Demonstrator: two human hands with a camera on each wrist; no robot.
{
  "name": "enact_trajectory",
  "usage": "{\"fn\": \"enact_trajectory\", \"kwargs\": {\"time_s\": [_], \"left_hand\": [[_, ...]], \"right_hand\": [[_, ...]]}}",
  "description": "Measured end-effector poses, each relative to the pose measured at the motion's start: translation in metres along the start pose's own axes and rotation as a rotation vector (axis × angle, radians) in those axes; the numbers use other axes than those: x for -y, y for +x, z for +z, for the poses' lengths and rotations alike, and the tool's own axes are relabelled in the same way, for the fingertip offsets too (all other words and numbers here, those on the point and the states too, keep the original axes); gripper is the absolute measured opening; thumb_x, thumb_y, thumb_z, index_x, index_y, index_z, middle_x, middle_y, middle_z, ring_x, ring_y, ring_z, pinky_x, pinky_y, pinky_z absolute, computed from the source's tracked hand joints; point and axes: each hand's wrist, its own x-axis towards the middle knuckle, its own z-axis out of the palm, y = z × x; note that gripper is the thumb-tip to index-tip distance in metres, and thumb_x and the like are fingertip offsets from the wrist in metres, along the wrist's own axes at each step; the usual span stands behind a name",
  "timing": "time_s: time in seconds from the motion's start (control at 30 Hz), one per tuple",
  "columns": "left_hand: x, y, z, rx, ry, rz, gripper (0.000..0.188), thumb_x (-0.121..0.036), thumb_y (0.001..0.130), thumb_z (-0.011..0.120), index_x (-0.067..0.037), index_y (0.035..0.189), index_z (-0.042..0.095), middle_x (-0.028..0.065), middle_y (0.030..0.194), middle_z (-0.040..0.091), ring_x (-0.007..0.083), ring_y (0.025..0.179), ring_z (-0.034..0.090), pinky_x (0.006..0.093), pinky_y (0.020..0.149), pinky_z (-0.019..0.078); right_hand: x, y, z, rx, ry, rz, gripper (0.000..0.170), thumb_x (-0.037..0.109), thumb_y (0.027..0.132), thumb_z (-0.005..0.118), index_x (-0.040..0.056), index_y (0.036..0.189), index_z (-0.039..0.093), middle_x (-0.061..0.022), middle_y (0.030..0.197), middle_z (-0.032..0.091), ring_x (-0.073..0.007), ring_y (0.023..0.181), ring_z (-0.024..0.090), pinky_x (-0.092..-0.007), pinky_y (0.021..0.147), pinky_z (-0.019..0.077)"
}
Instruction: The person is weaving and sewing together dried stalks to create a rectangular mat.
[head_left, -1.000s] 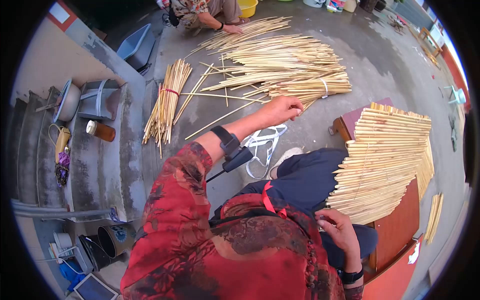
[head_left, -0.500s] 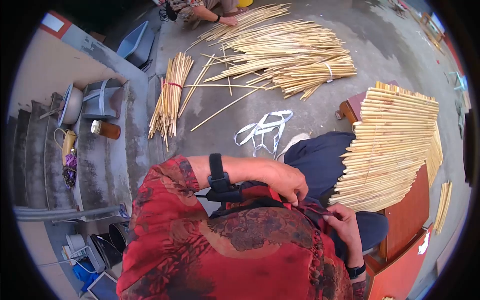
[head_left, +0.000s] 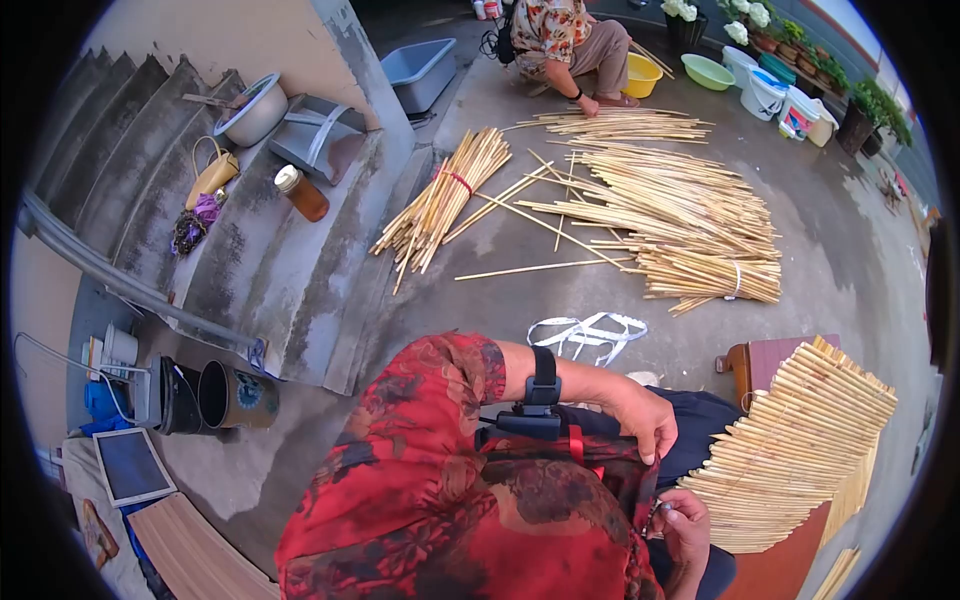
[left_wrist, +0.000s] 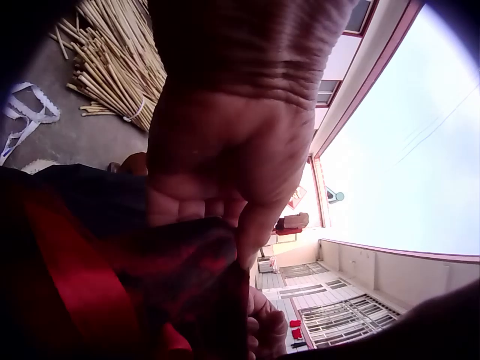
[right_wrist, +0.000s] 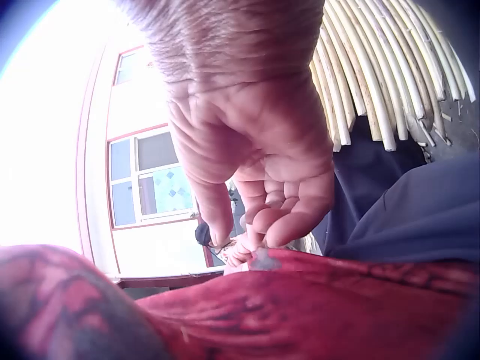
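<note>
Head view: the left hand (head_left: 643, 415) pinches the red shirt (head_left: 450, 510), which spreads toward its 8 o'clock; the right hand (head_left: 684, 522) is at its 5 o'clock, with the stick mat (head_left: 790, 450) at the right's 2 o'clock; left wrist view: thumb and fingers grip shirt cloth; right wrist view: fingers curl beside the shirt, their hold unclear.

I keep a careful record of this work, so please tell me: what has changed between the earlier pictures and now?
The left hand, earlier reaching out over the floor, has come back towards the body and now holds the edge of the shirt. The right hand stayed near that edge; its grip is unclear. The red-tied bundle and the bottle stayed in place.
</note>
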Motion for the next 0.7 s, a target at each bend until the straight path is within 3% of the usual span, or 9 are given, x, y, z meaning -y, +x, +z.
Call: {"fn": "enact_trajectory", "kwargs": {"time_s": [0.03,0.1,0.17,0.3,0.33,0.4,0.43,0.5,0.7], "left_hand": [[0.001,0.002,0.000,0.014,0.028,0.043,0.020,-0.015,0.071,0.067,-0.001,0.084,0.062,0.0034,0.071,0.061,0.0097,0.066,0.053,0.0266,0.055,0.0414],[0.005,0.002,0.001,0.051,0.035,0.102,0.019,-0.016,0.073,0.066,-0.002,0.085,0.062,0.0026,0.072,0.061,0.0096,0.067,0.053,0.0261,0.053,0.0418],[-0.004,-0.006,-0.002,0.044,-0.110,-0.026,0.021,-0.018,0.075,0.064,-0.002,0.088,0.061,0.0023,0.074,0.061,0.0096,0.067,0.053,0.0260,0.052,0.0422],[-0.007,0.006,-0.020,0.041,0.199,-0.214,0.023,-0.022,0.081,0.054,-0.002,0.092,0.058,0.0060,0.076,0.061,0.0139,0.069,0.059,0.0274,0.057,0.0453],[-0.017,0.008,-0.023,0.033,0.305,-0.173,0.023,-0.022,0.082,0.054,-0.002,0.093,0.057,0.0071,0.076,0.061,0.0146,0.067,0.059,0.0282,0.060,0.0462],[-0.020,0.018,-0.024,-0.078,0.164,-0.153,0.018,-0.017,0.084,0.053,-0.001,0.090,0.057,0.0048,0.076,0.060,0.0117,0.068,0.059,0.0254,0.062,0.0461],[-0.016,0.025,-0.025,-0.139,0.135,-0.125,0.017,-0.017,0.082,0.053,-0.001,0.087,0.057,0.0050,0.074,0.059,0.0117,0.066,0.059,0.0267,0.055,0.0450],[-0.017,0.032,-0.025,-0.203,0.083,-0.116,0.017,-0.016,0.084,0.054,-0.001,0.088,0.057,0.0030,0.073,0.058,0.0101,0.067,0.058,0.0249,0.057,0.0449],[-0.029,0.034,-0.003,-0.027,0.104,-0.136,0.011,-0.010,0.085,0.054,-0.001,0.090,0.058,0.0019,0.075,0.057,0.0087,0.069,0.056,0.0219,0.063,0.0445]], "right_hand": [[0.001,0.002,0.001,-0.013,0.000,0.002,0.022,0.008,0.077,0.062,-0.0021,0.097,0.058,-0.0047,0.077,0.060,-0.0100,0.072,0.056,-0.0243,0.065,0.0472],[-0.004,0.009,0.004,-0.103,-0.586,0.068,0.023,0.011,0.080,0.060,-0.0015,0.099,0.058,-0.0043,0.077,0.059,-0.0102,0.072,0.056,-0.0240,0.062,0.0477],[-0.012,0.006,0.008,-0.075,-0.567,-0.038,0.022,0.012,0.083,0.058,0.0004,0.101,0.058,-0.0035,0.079,0.058,-0.0104,0.072,0.056,-0.0234,0.063,0.0477],[-0.002,0.001,0.009,-0.158,-0.457,0.082,0.020,0.011,0.087,0.052,0.0012,0.104,0.058,-0.0061,0.086,0.059,-0.0112,0.073,0.058,-0.0232,0.065,0.0474],[0.000,0.002,0.000,-0.164,-0.401,0.028,0.021,0.012,0.088,0.050,0.0006,0.104,0.057,-0.0063,0.084,0.060,-0.0113,0.072,0.058,-0.0232,0.063,0.0476],[0.014,0.000,-0.007,-0.285,-0.377,-0.047,0.020,0.012,0.089,0.048,0.0011,0.101,0.058,-0.0047,0.081,0.060,-0.0107,0.070,0.058,-0.0228,0.062,0.0481],[0.024,-0.001,-0.011,-0.306,-0.447,-0.110,0.020,0.014,0.089,0.046,0.0014,0.100,0.059,-0.0041,0.081,0.059,-0.0099,0.069,0.058,-0.0223,0.061,0.0482],[0.049,-0.004,-0.011,-0.321,-0.378,-0.175,0.023,0.017,0.090,0.043,0.0015,0.099,0.058,-0.0034,0.078,0.058,-0.0100,0.067,0.058,-0.0222,0.059,0.0482],[0.090,0.005,-0.022,-0.481,-0.503,-0.319,0.025,0.018,0.091,0.042,0.0009,0.104,0.055,-0.0029,0.078,0.056,-0.0088,0.064,0.057,-0.0208,0.055,0.0476]]}}
